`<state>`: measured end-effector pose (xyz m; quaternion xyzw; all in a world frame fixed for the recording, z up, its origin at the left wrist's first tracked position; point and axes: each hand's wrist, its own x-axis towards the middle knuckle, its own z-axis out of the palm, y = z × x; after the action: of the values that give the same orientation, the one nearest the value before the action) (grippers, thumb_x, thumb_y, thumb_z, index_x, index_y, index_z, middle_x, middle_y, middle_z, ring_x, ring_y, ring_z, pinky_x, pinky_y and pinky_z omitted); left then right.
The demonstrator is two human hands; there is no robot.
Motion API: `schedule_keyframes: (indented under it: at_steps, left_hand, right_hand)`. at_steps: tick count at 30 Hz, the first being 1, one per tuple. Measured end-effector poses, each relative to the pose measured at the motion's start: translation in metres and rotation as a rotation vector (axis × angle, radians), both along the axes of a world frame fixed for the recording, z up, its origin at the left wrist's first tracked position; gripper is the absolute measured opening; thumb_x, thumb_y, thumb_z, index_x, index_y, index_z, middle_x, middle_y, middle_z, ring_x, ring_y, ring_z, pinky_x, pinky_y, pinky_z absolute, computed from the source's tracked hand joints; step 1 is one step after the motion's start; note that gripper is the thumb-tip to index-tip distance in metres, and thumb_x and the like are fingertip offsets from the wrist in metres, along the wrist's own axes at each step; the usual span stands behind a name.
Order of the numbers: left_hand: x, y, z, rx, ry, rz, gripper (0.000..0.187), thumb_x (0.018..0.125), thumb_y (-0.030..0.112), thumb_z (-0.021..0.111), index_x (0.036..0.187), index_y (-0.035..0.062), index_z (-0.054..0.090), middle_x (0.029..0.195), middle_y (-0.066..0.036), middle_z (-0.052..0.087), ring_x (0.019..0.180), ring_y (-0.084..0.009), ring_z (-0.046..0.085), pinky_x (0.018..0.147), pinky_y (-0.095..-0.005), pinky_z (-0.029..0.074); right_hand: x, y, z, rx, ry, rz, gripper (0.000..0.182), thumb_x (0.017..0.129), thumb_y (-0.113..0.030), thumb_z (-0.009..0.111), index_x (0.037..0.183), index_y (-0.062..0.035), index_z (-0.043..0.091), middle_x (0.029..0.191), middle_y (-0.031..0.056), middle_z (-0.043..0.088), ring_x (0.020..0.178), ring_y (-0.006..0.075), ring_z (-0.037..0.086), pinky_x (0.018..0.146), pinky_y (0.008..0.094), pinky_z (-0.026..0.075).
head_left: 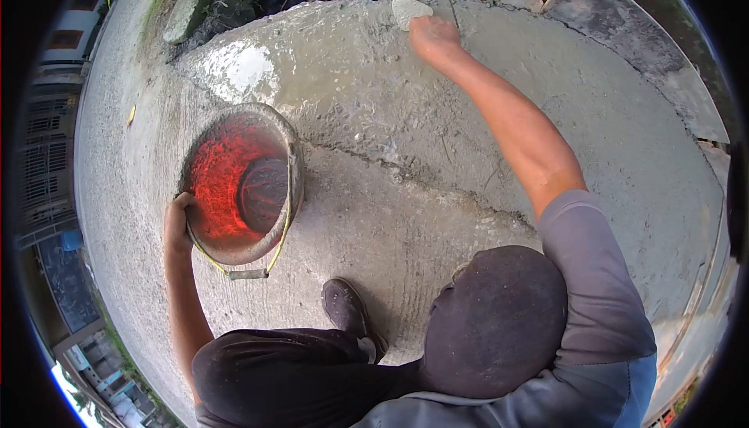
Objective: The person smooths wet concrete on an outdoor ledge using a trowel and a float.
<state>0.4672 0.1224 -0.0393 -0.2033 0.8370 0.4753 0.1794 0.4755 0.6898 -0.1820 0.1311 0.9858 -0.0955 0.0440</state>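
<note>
dark trousers (281, 365) sit closest; the left hand (179, 219) grips the rim of a red-lined bucket (214, 186) beside wet concrete (616, 131), where the right hand (435, 40) clasps a pale rounded tool (407, 13).

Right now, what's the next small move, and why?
Probably draw the pale flat tool in the right hand back over the lumpy wet cement nearer the bucket: it looks rough and streaked, while the cement on the picture's right looks smoother. The left hand grips the bucket's rim, so the right seems best placed.
</note>
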Motion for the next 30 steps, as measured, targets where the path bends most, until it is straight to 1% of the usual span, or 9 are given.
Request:
schedule_keyframes:
  at_steps: [2, 4, 7, 12, 14, 17, 20, 26, 30]
  left_hand:
    - [-0.003, -0.002, -0.005, 0.007, 0.017, 0.004, 0.014, 0.081, 0.016, 0.056, 0.068, 0.0115, 0.058, 0.064, 0.002, 0.055, 0.054, -0.0109, 0.05, 0.051, -0.0273, 0.04]
    - [-0.009, -0.001, -0.002, 0.002, -0.001, -0.015, 0.014, 0.081, 0.016, 0.056, 0.068, 0.0115, 0.058, 0.064, 0.002, 0.055, 0.053, -0.0112, 0.05, 0.051, -0.0273, 0.04]
    - [-0.009, 0.011, 0.005, -0.002, -0.019, -0.032, 0.014, 0.082, 0.016, 0.056, 0.068, 0.0115, 0.058, 0.063, 0.002, 0.055, 0.053, -0.0109, 0.051, 0.051, -0.027, 0.041]
    - [-0.011, 0.004, 0.003, -0.005, 0.014, -0.051, 0.015, 0.082, 0.015, 0.055, 0.069, 0.009, 0.059, 0.063, 0.0, 0.056, 0.053, -0.0122, 0.052, 0.05, -0.0276, 0.042]
    - [-0.01, 0.005, 0.004, 0.034, -0.028, -0.048, 0.015, 0.082, 0.014, 0.055, 0.071, 0.0058, 0.061, 0.066, -0.001, 0.057, 0.056, -0.0134, 0.054, 0.053, -0.0283, 0.044]
    - [-0.007, 0.015, 0.008, 0.022, -0.003, -0.046, 0.015, 0.082, 0.014, 0.055, 0.071, 0.0061, 0.061, 0.066, -0.001, 0.057, 0.055, -0.0132, 0.052, 0.053, -0.0284, 0.043]
    - [0.0, 0.027, 0.014, 0.005, 0.028, -0.044, 0.015, 0.082, 0.014, 0.055, 0.071, 0.0066, 0.06, 0.065, 0.0, 0.056, 0.055, -0.0128, 0.051, 0.053, -0.0279, 0.042]
    - [-0.002, 0.022, 0.015, -0.007, -0.003, -0.087, 0.015, 0.082, 0.015, 0.056, 0.068, 0.0086, 0.058, 0.068, 0.002, 0.055, 0.06, -0.0106, 0.051, 0.054, -0.0278, 0.04]
    - [-0.01, 0.01, 0.005, 0.041, 0.031, -0.095, 0.014, 0.081, 0.015, 0.056, 0.069, 0.0096, 0.058, 0.068, 0.002, 0.055, 0.06, -0.0106, 0.051, 0.054, -0.0275, 0.04]
  right_hand:
    - [0.024, -0.046, 0.013, -0.046, 0.072, 0.046, 0.023, 0.084, -0.006, 0.055, 0.096, -0.0017, 0.075, 0.101, 0.017, 0.073, 0.096, 0.0292, 0.072, 0.079, 0.0395, 0.058]
    - [0.043, -0.094, 0.004, -0.067, 0.014, 0.143, 0.024, 0.085, -0.005, 0.055, 0.097, -0.0018, 0.075, 0.101, 0.0172, 0.073, 0.097, 0.0294, 0.072, 0.079, 0.0393, 0.058]
    - [0.055, -0.087, -0.007, -0.063, -0.01, 0.107, 0.024, 0.085, -0.006, 0.055, 0.098, -0.0023, 0.075, 0.102, 0.017, 0.073, 0.098, 0.0298, 0.071, 0.08, 0.0396, 0.058]
    - [0.03, -0.018, 0.002, -0.048, -0.011, -0.008, 0.024, 0.085, -0.007, 0.056, 0.099, -0.0048, 0.076, 0.105, 0.0147, 0.073, 0.099, 0.0291, 0.071, 0.081, 0.0395, 0.058]
    - [0.03, -0.05, 0.019, -0.067, -0.012, 0.004, 0.023, 0.085, -0.008, 0.057, 0.098, -0.006, 0.076, 0.105, 0.0134, 0.073, 0.099, 0.0277, 0.071, 0.08, 0.0388, 0.058]
    - [0.004, -0.077, -0.013, -0.096, -0.003, 0.05, 0.023, 0.086, -0.009, 0.057, 0.098, -0.0067, 0.076, 0.106, 0.0136, 0.073, 0.1, 0.0269, 0.071, 0.081, 0.0386, 0.057]
    - [0.002, -0.037, -0.04, -0.142, 0.08, -0.137, 0.023, 0.086, -0.009, 0.057, 0.098, -0.0066, 0.076, 0.108, 0.014, 0.073, 0.102, 0.0267, 0.07, 0.081, 0.0392, 0.058]
    - [0.081, -0.014, 0.009, -0.169, -0.041, -0.246, 0.023, 0.086, -0.008, 0.057, 0.099, -0.0035, 0.075, 0.108, 0.0178, 0.072, 0.1, 0.0298, 0.071, 0.08, 0.04, 0.058]
    - [0.12, -0.057, 0.005, -0.197, -0.013, -0.118, 0.025, 0.086, -0.007, 0.054, 0.102, 0.0032, 0.07, 0.1, 0.0224, 0.071, 0.095, 0.0329, 0.071, 0.08, 0.0423, 0.057]
